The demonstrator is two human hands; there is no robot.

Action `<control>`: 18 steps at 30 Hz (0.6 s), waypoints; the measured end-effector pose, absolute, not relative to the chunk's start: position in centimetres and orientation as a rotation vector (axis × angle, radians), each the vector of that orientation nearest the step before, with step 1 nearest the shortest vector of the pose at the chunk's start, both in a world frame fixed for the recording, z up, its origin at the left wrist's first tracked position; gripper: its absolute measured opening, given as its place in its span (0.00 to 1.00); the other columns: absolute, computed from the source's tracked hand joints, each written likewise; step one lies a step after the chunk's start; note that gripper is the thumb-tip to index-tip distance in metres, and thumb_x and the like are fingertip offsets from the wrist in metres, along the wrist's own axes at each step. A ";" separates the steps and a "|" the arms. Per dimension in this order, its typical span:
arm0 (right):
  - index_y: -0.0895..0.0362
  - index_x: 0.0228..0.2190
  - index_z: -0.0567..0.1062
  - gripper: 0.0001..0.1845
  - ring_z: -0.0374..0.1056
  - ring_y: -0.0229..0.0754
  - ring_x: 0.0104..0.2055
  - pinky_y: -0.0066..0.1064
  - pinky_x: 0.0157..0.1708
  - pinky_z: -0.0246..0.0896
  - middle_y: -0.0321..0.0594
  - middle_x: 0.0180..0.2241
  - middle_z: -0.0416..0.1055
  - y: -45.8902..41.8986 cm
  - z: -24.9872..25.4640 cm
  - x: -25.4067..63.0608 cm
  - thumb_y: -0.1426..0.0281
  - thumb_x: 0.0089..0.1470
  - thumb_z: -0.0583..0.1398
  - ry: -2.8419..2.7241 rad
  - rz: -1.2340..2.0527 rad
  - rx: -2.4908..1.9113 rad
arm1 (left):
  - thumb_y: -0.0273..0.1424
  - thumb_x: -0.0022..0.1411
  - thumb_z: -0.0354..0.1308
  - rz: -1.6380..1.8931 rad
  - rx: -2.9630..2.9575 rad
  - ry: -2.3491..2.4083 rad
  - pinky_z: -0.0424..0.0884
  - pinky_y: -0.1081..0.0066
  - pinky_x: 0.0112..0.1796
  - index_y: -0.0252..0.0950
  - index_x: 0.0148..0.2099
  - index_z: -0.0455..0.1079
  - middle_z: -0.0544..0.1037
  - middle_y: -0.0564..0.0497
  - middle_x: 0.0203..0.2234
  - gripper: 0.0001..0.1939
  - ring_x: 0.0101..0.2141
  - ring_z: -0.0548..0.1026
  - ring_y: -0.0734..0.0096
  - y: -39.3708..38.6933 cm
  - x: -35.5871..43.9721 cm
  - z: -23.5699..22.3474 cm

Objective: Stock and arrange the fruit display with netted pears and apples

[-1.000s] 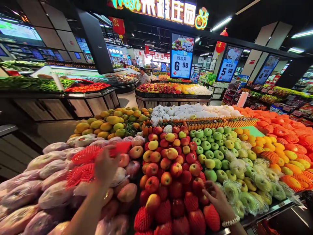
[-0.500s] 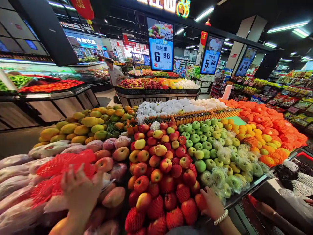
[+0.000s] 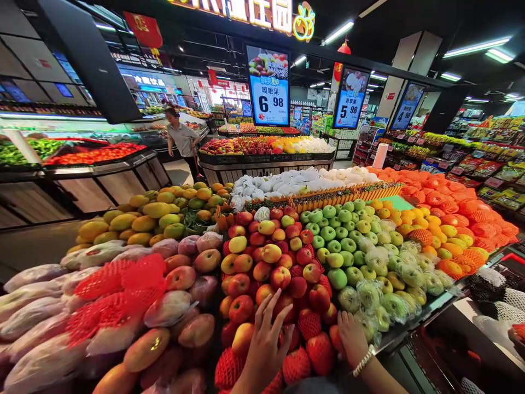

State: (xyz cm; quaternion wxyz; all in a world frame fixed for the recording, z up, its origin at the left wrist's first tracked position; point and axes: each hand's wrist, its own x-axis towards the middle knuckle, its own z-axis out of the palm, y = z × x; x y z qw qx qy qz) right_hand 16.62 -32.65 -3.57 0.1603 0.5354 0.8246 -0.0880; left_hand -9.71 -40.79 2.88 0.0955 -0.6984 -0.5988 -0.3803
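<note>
On my left, mangoes wrapped in clear film (image 3: 45, 350) lie side by side, the film probably there to guard their skins. Red foam nets (image 3: 98, 284) lie loosely across them, perhaps dropped there because that slope is close to hand. Behind sit yellow-green mangoes (image 3: 143, 219), piled by kind, I judge, so each sort reads at a glance.

Before me the red apples (image 3: 270, 254) slope down, likely to show every row; the net-sleeved apples (image 3: 320, 353) form part of the near edge, where the foam should cushion them. My left hand (image 3: 268, 331) is over this heap, fingers spread, holding nothing that I can see. My right hand (image 3: 353, 336) rests at the heap's right edge, fingers bent beside a reddish apple; I cannot tell whether it grips. Beyond it lie green apples (image 3: 338, 232), some bagged, then orange-netted fruit (image 3: 484, 213).

Counting left to right: at least two loose red nets, overlapping too much for an exact number; one person (image 3: 180, 142) beyond the stand; one white-sleeved fruit (image 3: 261, 214) atop the apples; at least four net-sleeved apples near me; three large price screens (image 3: 268, 87) overhead; one beaded bracelet (image 3: 363, 361) on my right wrist.
</note>
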 end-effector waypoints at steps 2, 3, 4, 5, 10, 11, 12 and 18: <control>0.62 0.59 0.76 0.43 0.64 0.65 0.65 0.49 0.62 0.64 0.62 0.65 0.67 -32.3 -3.6 15.8 0.74 0.38 0.74 2.324 -0.213 1.529 | 0.26 0.71 0.56 -1.152 -2.082 -1.739 0.74 0.51 0.59 0.44 0.59 0.73 0.69 0.44 0.67 0.18 0.65 0.66 0.54 -41.0 -9.9 3.4; 0.61 0.56 0.77 0.39 0.66 0.64 0.64 0.48 0.61 0.65 0.61 0.64 0.69 -32.3 -3.6 15.6 0.75 0.40 0.73 2.332 -0.207 1.546 | 0.26 0.70 0.56 -1.173 -2.086 -1.727 0.75 0.52 0.59 0.44 0.58 0.74 0.70 0.45 0.66 0.17 0.65 0.66 0.54 -41.1 -10.1 3.5; 0.60 0.54 0.79 0.34 0.67 0.63 0.62 0.49 0.59 0.66 0.60 0.62 0.70 -32.5 -3.6 15.5 0.77 0.42 0.71 2.347 -0.205 1.580 | 0.26 0.70 0.57 -1.203 -2.087 -1.719 0.74 0.53 0.59 0.45 0.56 0.75 0.71 0.45 0.65 0.16 0.65 0.66 0.54 -41.2 -10.4 3.6; 0.59 0.54 0.79 0.32 0.68 0.62 0.61 0.49 0.59 0.66 0.59 0.61 0.72 -32.8 -3.6 15.6 0.78 0.44 0.69 2.364 -0.205 1.628 | 0.26 0.70 0.57 -1.242 -2.084 -1.724 0.74 0.52 0.59 0.46 0.55 0.76 0.72 0.46 0.64 0.15 0.64 0.67 0.54 -41.3 -10.7 3.6; 0.61 0.54 0.76 0.37 0.68 0.64 0.61 0.50 0.61 0.65 0.59 0.59 0.72 -35.1 -2.1 17.1 0.80 0.38 0.68 2.457 -0.306 1.932 | 0.33 0.71 0.57 -1.579 -2.077 -1.983 0.72 0.47 0.60 0.48 0.49 0.80 0.77 0.47 0.59 0.11 0.62 0.70 0.52 -41.8 -10.7 2.8; 0.60 0.53 0.75 0.37 0.68 0.64 0.61 0.50 0.62 0.64 0.58 0.59 0.72 -35.6 -1.5 17.5 0.78 0.37 0.68 2.510 -0.370 1.991 | 0.36 0.71 0.56 -1.681 -2.105 -2.082 0.72 0.47 0.60 0.47 0.47 0.80 0.78 0.46 0.57 0.11 0.61 0.72 0.51 -41.8 -10.2 2.5; 0.59 0.53 0.74 0.36 0.68 0.63 0.60 0.50 0.63 0.64 0.57 0.57 0.72 -36.1 -0.9 17.7 0.76 0.38 0.69 2.578 -0.449 2.044 | 0.39 0.72 0.55 -1.792 -2.148 -2.192 0.72 0.47 0.60 0.46 0.46 0.80 0.79 0.44 0.55 0.12 0.59 0.73 0.51 -41.6 -9.5 2.2; 0.56 0.57 0.72 0.37 0.67 0.59 0.62 0.50 0.65 0.63 0.52 0.59 0.69 -38.6 1.6 16.7 0.65 0.44 0.70 3.040 -1.084 2.055 | 0.60 0.66 0.50 -2.291 -2.531 -2.840 0.73 0.43 0.58 0.48 0.54 0.78 0.82 0.40 0.51 0.29 0.55 0.79 0.46 -39.8 -3.5 -0.9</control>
